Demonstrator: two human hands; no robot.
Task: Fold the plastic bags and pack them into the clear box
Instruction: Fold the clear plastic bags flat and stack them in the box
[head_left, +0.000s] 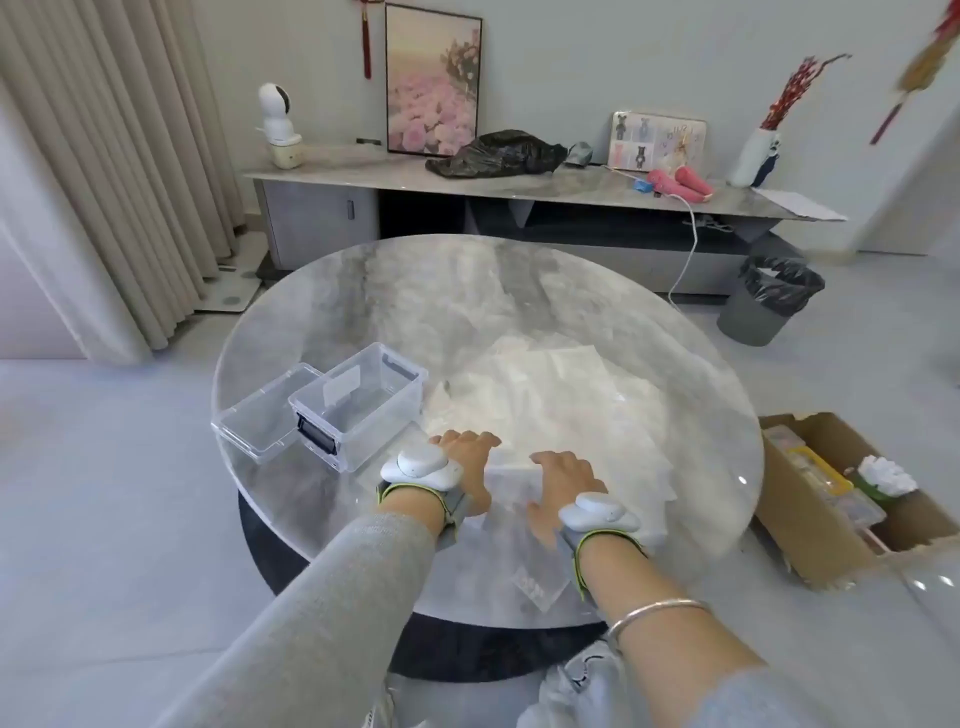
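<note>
A pile of clear plastic bags (545, 395) lies spread over the middle and right of the round marble table (322, 332). The clear box (358, 405) stands open at the table's left, its lid (260, 415) lying beside it on the left. My left hand (465, 449) and my right hand (563, 480) rest side by side on one partly folded plastic bag (511, 480) near the front edge, fingers bent over its fold. Another small bag (537, 582) lies flat by my right wrist.
A cardboard box (810, 519) with packets stands on the floor at the right. A grey bin (769, 301) sits behind the table. A long sideboard (519, 192) at the back carries a black bag, a picture frame and a vase. Curtains hang at the left.
</note>
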